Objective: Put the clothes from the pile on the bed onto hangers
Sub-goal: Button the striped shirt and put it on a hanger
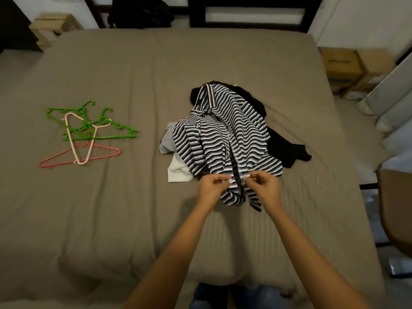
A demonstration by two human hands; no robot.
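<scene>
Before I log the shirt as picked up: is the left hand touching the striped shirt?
Touching. The head view shows the left hand pinching the front edge of the striped shirt.

Dark headboard (196, 12), white wall (367, 16), cardboard boxes (341, 65) at right, black bag (140, 12) beside headboard

Dim, even indoor light; soft shadows, wide-angle bending and blur at edges.

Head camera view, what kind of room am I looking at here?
Most likely a bedroom. A wide bed with a taupe sheet fills the view, a dark headboard stands at its far end, and plastic hangers lie apart from a clothes pile topped by a striped shirt.
</scene>
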